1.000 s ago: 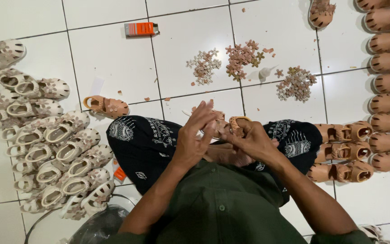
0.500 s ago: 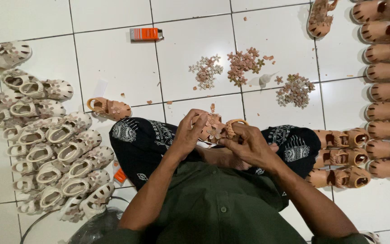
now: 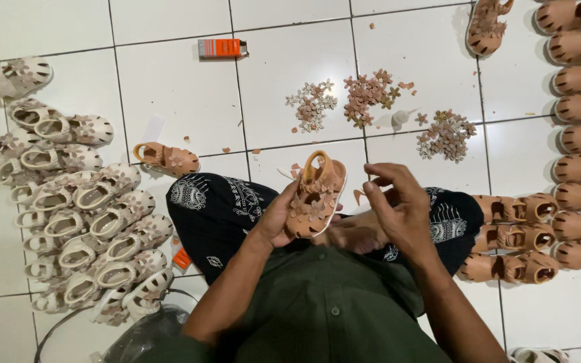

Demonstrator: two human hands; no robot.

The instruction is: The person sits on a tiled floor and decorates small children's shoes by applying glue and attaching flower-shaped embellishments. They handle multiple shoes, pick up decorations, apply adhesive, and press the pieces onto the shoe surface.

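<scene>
While my left hand (image 3: 278,218) grips the tan sandal (image 3: 315,196), my right hand (image 3: 398,205), fingers pinched on something too small to see, readies another flower; placing it needs careful aim.

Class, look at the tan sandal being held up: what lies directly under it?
Under the tan sandal the left hand cups its sole, above a patterned dark cloth over the lap. The right hand hovers beside it. The sole's underside is hidden.
</scene>
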